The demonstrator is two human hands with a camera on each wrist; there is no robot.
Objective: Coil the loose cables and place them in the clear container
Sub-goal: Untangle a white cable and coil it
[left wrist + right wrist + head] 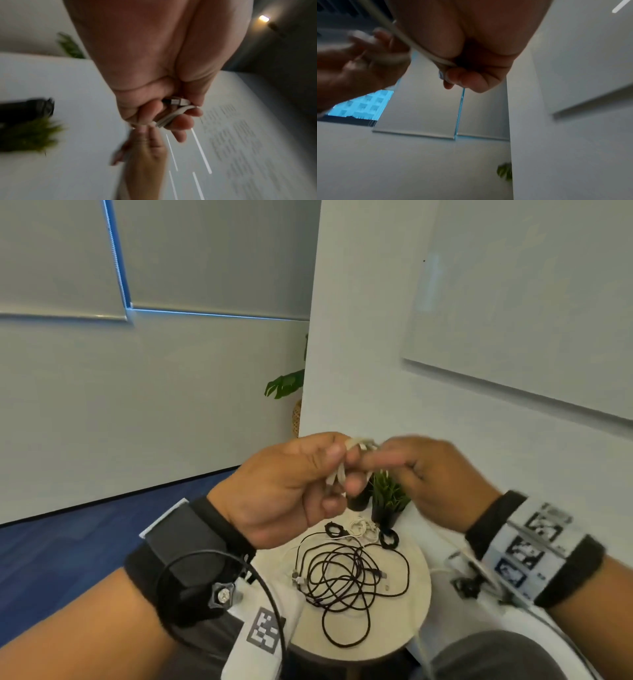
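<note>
While black cable (349, 580) lies tabled, both hands grip white cable (337, 474).

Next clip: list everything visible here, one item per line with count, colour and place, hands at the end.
white cable: one, off-white, looped in the air above the table, held by both hands
dark cable: one tangle, dark brown, loose on the table
small white cable: one bundle, white, far side of the table
black rings: two, black, beside the white bundle
round table: one, pale
small plant: one, green in a black pot, table's far edge
leafy plant: one, green, behind the wall corner
left hand: grips the white loops
right hand: blurred, pinches the cable's strand
</note>
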